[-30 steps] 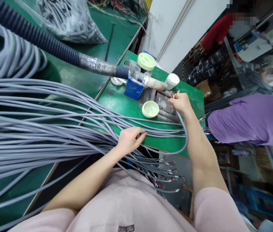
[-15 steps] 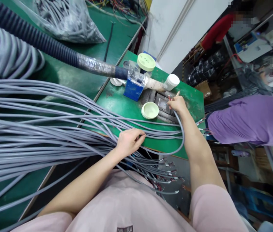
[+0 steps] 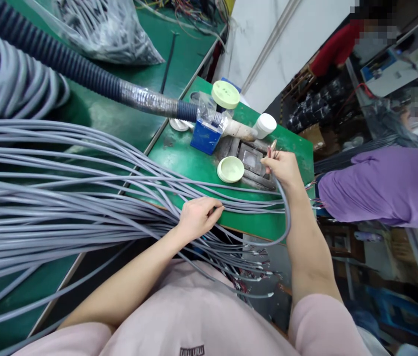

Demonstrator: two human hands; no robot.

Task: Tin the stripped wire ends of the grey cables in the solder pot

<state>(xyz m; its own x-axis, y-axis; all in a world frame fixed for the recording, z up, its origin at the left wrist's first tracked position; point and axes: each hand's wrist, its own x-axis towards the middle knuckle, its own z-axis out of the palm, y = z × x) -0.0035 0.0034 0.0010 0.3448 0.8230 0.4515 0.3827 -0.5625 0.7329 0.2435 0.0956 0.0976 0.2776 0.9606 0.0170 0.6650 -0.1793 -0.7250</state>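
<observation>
My right hand (image 3: 283,165) pinches a grey cable (image 3: 286,207) near its end, where thin reddish wires show above the fingers. It is just right of a sooty metal pot (image 3: 252,160) with a shiny square surface, probably molten solder. From that hand the cable loops down and back toward my left hand (image 3: 199,216). There the fingers are curled over the grey cable bundle (image 3: 157,198), apparently gripping cable; the palm side is hidden. Close to the pot stand a pale green bowl (image 3: 231,169) and a white cup (image 3: 265,125).
A black ribbed hose (image 3: 94,81) reaches across to the pot, its nozzle beside a blue box (image 3: 206,136). A bag of cable pieces (image 3: 108,34) and a cable coil (image 3: 20,79) lie on the left table. Stripped cable ends (image 3: 257,269) hang below the edge. A purple-clad person (image 3: 375,188) is at right.
My right hand has drawn the cable end slightly right, away from over the pot's shiny surface, and the cable loop has shifted right with it. My left hand has stayed in place.
</observation>
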